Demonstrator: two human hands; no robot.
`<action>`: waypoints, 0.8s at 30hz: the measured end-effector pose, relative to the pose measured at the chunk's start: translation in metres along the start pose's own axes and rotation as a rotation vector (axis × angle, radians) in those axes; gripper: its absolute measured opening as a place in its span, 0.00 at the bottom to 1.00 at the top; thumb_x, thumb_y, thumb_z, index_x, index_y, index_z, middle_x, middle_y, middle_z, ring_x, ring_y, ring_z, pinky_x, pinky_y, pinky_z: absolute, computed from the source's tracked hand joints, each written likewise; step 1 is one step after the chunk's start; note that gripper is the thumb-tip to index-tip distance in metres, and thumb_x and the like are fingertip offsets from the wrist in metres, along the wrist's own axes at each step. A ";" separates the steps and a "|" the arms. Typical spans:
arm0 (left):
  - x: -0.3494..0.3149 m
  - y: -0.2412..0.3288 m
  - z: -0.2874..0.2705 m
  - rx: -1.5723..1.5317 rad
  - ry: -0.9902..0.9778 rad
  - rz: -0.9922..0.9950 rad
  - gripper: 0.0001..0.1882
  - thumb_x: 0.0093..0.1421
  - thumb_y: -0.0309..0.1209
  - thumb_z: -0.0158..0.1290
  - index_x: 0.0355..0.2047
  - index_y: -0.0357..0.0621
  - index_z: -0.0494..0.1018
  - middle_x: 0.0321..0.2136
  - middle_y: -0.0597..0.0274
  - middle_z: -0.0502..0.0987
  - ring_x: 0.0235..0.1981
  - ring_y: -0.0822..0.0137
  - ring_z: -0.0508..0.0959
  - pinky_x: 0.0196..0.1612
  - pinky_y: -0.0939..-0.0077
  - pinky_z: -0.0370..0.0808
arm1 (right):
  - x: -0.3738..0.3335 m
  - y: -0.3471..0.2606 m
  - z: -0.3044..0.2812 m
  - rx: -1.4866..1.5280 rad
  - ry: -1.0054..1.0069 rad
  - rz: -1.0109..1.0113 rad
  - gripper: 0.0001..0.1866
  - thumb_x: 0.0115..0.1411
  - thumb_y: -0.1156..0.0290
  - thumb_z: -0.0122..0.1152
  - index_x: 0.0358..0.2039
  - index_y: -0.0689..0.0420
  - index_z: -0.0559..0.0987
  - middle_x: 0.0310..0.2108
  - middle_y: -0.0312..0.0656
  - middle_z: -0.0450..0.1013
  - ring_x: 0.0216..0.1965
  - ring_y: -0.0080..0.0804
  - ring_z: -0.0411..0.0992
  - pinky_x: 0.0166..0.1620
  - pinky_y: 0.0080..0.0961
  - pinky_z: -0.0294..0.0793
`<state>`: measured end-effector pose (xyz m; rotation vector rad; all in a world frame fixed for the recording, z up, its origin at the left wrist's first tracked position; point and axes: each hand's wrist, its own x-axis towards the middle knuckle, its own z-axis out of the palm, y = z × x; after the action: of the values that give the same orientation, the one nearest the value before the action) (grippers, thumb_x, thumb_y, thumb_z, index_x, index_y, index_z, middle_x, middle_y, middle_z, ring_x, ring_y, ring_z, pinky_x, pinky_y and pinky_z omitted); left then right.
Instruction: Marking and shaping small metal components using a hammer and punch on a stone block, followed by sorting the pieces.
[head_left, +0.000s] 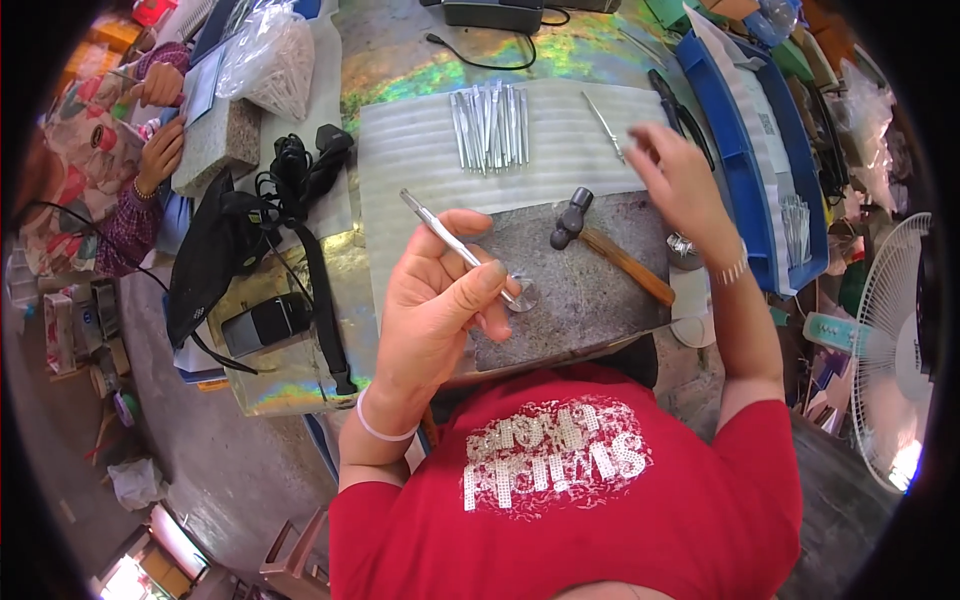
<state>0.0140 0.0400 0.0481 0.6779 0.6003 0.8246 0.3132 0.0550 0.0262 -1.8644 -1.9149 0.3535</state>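
The left hand (435,285) is raised over the near left part of a dark flat slab (585,325), its thumb and fingers closed around a slim silver rod (450,238), which slants with its far end toward the left and its near end toward the right. A small round disc (523,296) shows just beside that near end. The right hand (685,185) is at the far right corner of the slab, thumb and fingers parted and slightly blurred, close to the near end of a thin metal rod (603,125); whether they touch it I cannot tell. That thin rod lies on a white foam sheet (400,140), to the right of a row of silver rods (490,130) lying side by side on the same sheet. On the slab between the hands rests a hammer (625,263), its head far and left, its wooden handle slanting near and right. Farther right stands a blue tray (728,150) with a clear bag of rods (796,232) inside. At the left, beyond a black bag (215,255), a co-worker's hands (160,160) are beside a speckled stone block (222,145).
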 end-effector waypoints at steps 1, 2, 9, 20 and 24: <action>0.002 0.000 0.003 0.003 -0.011 -0.001 0.18 0.61 0.26 0.51 0.50 0.40 0.62 0.28 0.55 0.76 0.18 0.73 0.75 0.22 0.85 0.74 | 0.019 0.021 0.007 -0.052 0.003 0.035 0.17 0.57 0.65 0.56 0.43 0.62 0.71 0.32 0.52 0.74 0.34 0.51 0.72 0.37 0.38 0.71; 0.004 0.000 0.005 0.035 0.017 -0.022 0.17 0.62 0.27 0.50 0.51 0.41 0.62 0.27 0.55 0.76 0.18 0.73 0.75 0.21 0.85 0.73 | 0.037 0.031 0.014 -0.070 -0.042 0.072 0.17 0.56 0.67 0.56 0.42 0.63 0.70 0.32 0.53 0.73 0.34 0.50 0.73 0.38 0.37 0.71; 0.004 -0.004 0.003 0.103 0.071 0.002 0.14 0.67 0.34 0.43 0.47 0.37 0.65 0.27 0.54 0.76 0.18 0.69 0.76 0.21 0.83 0.73 | 0.088 0.074 0.054 -0.200 -0.092 0.009 0.14 0.47 0.76 0.51 0.35 0.66 0.67 0.33 0.58 0.73 0.39 0.58 0.70 0.42 0.45 0.68; -0.013 0.005 0.012 0.505 -0.029 0.085 0.15 0.63 0.23 0.48 0.50 0.33 0.67 0.28 0.63 0.76 0.26 0.78 0.75 0.27 0.85 0.73 | -0.006 -0.069 -0.042 0.545 -0.231 -0.255 0.04 0.59 0.76 0.53 0.31 0.63 0.73 0.23 0.36 0.68 0.21 0.19 0.66 0.24 0.15 0.67; -0.005 -0.009 0.011 0.694 -0.106 0.390 0.13 0.62 0.22 0.47 0.48 0.34 0.70 0.28 0.60 0.76 0.30 0.76 0.76 0.31 0.83 0.73 | -0.040 -0.104 -0.033 1.005 -0.383 -0.037 0.05 0.58 0.79 0.56 0.35 0.65 0.74 0.27 0.38 0.71 0.22 0.17 0.70 0.24 0.13 0.69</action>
<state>0.0233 0.0283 0.0498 1.4983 0.6697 0.9320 0.2370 0.0052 0.0992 -1.1138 -1.4902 1.4254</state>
